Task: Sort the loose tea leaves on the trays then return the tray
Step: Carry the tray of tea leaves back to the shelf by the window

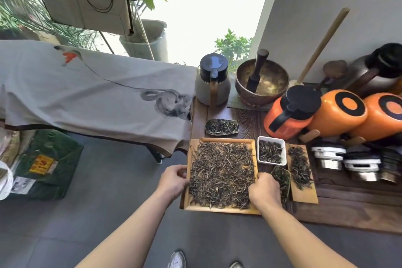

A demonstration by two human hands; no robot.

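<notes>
A square wooden tray covered with dark loose tea leaves rests at the left front corner of a dark wooden table. My left hand grips its left rim. My right hand grips its right rim, fingers over the edge. To the right lie a small white dish of leaves, a dark scoop of leaves and a flat wooden board with leaves. Another dark scoop with leaves sits behind the tray.
Behind stand a white kettle, a bronze bowl with a mallet, and orange jugs on the right. A cloth-covered table stands at left, a green box on the grey floor.
</notes>
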